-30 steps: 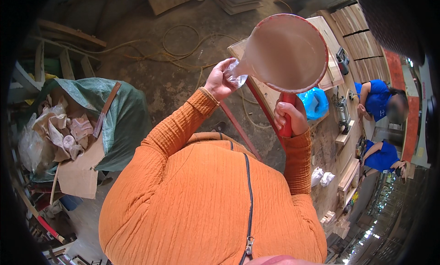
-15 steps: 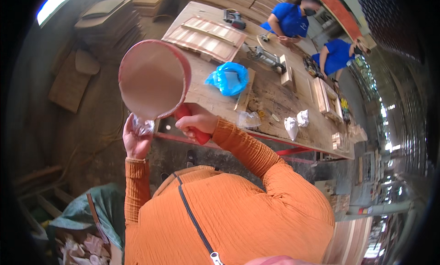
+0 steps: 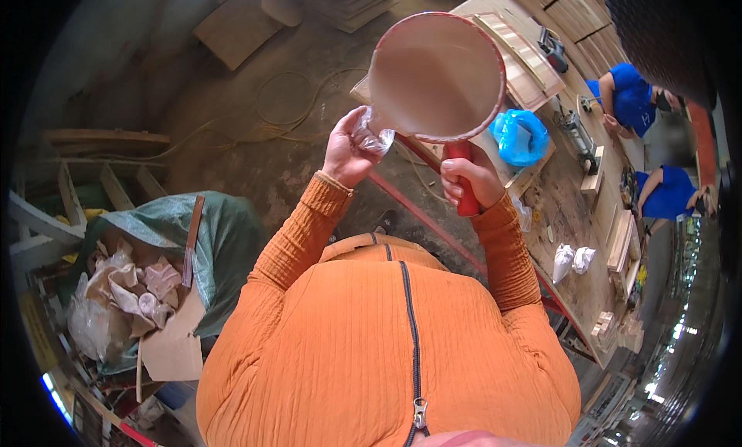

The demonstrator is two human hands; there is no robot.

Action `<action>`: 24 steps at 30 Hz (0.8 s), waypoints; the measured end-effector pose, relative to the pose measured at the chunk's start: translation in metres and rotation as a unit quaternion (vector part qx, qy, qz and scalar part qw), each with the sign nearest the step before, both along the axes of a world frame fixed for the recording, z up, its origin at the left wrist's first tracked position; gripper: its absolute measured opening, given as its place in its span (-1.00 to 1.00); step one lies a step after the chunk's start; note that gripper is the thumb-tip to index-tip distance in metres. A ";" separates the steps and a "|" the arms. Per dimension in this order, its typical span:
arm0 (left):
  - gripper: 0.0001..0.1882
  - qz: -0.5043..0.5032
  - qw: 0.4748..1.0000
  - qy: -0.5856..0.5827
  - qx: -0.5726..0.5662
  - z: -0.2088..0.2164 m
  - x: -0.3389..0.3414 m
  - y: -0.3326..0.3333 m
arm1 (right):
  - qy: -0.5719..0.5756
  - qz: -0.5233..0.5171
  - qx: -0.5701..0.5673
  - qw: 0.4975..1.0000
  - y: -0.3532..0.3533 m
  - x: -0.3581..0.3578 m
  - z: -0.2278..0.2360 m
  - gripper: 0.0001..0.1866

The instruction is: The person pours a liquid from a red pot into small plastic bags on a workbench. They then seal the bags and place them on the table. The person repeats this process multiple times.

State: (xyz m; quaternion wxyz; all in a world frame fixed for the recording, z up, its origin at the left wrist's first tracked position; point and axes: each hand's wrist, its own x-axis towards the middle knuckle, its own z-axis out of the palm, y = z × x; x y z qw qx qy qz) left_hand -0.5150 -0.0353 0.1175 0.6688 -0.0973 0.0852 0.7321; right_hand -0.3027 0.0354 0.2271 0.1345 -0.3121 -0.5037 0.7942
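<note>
A large round dipper point(image 3: 437, 76) with a red rim and a stubby red handle is held up in front of me, partly over the table's near corner. Its inside is brownish and faces me. My right hand point(image 3: 473, 176) is wrapped round the handle. At the dipper's lower left rim, a brownish stream or lip meets a crumpled clear plastic bag point(image 3: 377, 141). My left hand point(image 3: 349, 152) pinches that bag, its fingers closed on the film. Whether anything has collected in the bag is too small to tell.
The wooden worktable point(image 3: 541, 207) on the right bears a blue plastic bag point(image 3: 519, 138), white filled bags point(image 3: 572, 261), power tools and wood pieces. Two people in blue shirts point(image 3: 666, 192) stand beyond it. At lower left sits a green sack of scraps point(image 3: 224, 238); a hose point(image 3: 297, 122) crosses the floor.
My view has turned left, so the table now lies further right and the scrap sack shows more fully. Both hands have shifted left off the table's side with the dipper and clear bag.
</note>
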 end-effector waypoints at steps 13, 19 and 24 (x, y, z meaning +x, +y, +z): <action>-0.82 0.023 0.998 0.008 -0.054 -0.005 0.001 0.004 | -0.016 0.008 0.026 1.000 -0.002 -0.003 0.005 -0.85; -0.81 0.035 0.997 0.003 -0.065 0.001 0.001 0.004 | -0.009 0.005 0.009 1.000 0.001 -0.004 0.003 -0.82; -0.80 0.017 1.000 -0.009 -0.015 -0.011 -0.004 0.005 | 0.002 0.012 -0.007 1.000 0.001 -0.006 -0.001 -0.82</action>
